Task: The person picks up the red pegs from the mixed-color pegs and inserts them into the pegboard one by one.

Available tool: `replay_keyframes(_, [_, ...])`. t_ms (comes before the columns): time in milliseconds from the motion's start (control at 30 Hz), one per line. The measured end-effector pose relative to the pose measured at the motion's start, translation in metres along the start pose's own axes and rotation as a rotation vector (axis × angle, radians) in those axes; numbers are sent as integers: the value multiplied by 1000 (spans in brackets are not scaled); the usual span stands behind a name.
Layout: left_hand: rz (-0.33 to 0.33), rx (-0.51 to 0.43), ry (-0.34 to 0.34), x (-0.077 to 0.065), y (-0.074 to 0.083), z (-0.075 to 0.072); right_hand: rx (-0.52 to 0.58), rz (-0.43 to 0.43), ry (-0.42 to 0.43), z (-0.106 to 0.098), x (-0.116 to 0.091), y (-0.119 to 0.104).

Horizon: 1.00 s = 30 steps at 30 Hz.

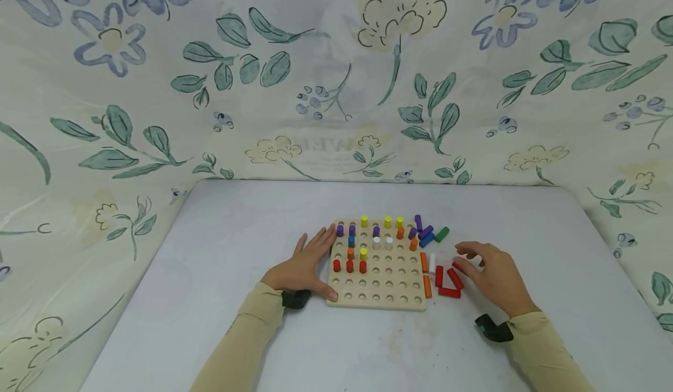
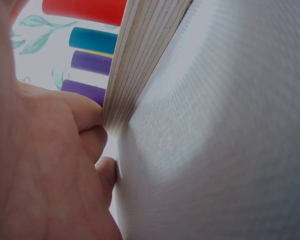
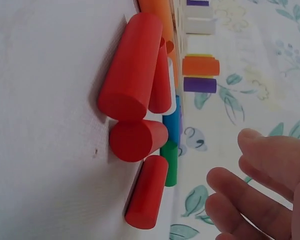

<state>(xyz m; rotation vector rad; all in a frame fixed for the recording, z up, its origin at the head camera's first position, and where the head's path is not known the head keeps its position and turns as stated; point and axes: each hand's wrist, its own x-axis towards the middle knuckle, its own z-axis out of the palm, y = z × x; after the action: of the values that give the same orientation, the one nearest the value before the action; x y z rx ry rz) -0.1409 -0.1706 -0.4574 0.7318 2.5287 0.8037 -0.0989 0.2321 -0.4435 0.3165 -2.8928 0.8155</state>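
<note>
A pale wooden peg board (image 1: 381,307) lies on the table, with several coloured pegs upright in its holes. My left hand (image 1: 307,266) rests along its left edge, fingers stretched toward the far corner and thumb at the near corner. In the left wrist view, fingertips touch the layered side of the board (image 2: 140,55). My right hand (image 1: 491,275) is just right of several loose red pegs (image 1: 439,276). Its fingers are loosely bent and hold nothing in the right wrist view, apart from the nearest red peg (image 3: 147,192). In the head view the thumb partly hides that peg.
Along the board's right side lie orange pegs (image 1: 427,287) and a white peg (image 1: 432,263). Near its far right corner are purple pegs (image 1: 418,223), a blue peg (image 1: 427,240) and a green peg (image 1: 442,234). A flowered cloth (image 1: 336,88) hangs behind the white table (image 1: 252,205).
</note>
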Motion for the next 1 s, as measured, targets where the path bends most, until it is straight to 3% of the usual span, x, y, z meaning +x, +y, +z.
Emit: replay_keyframes(1000, [-19, 9, -6, 0, 0, 1, -24, 83, -106, 3, 2, 9])
